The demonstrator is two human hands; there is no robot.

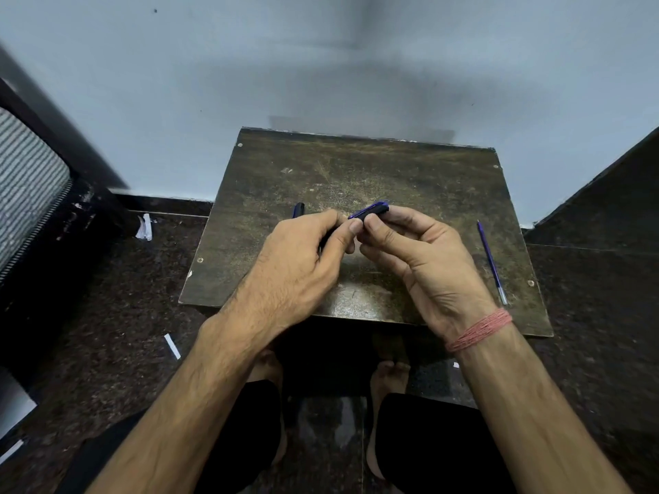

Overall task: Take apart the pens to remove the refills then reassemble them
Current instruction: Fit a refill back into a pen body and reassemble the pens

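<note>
A dark pen with a blue clip is held above the middle of the small worn wooden table. My left hand grips its near end, most of which is hidden in my fist. My right hand pinches the far end with the clip between thumb and fingers. A thin blue refill lies alone on the table's right side, pointing toward me. Part of another dark pen shows on the table just beyond my left hand.
The table stands against a pale wall, on a dark speckled floor. A chair with a striped cushion is at the left. Scraps of white paper lie on the floor. My knees and bare feet are below the table's near edge.
</note>
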